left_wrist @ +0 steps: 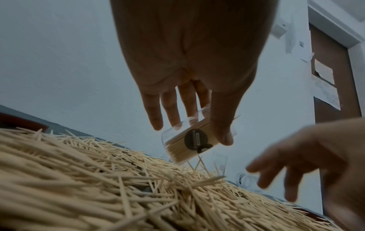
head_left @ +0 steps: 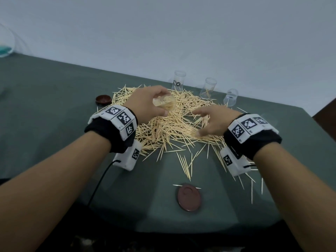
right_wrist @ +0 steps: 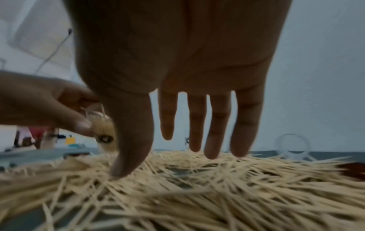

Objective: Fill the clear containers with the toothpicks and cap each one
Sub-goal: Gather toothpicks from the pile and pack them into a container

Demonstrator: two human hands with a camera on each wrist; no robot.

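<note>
Beneath both my hands spreads the toothpick pile (head_left: 174,124) on the green table (head_left: 54,106). My left hand (head_left: 147,104) grips a tilted clear container (head_left: 164,103) packed with toothpicks, held above the pile; just right of it, my right hand (head_left: 216,122) hovers with fingers spread wide, its thumb tip touching the pile, holding nothing

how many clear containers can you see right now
4: one container full of toothpicks in the left hand, and three standing behind the pile. None seems hidden.
</note>
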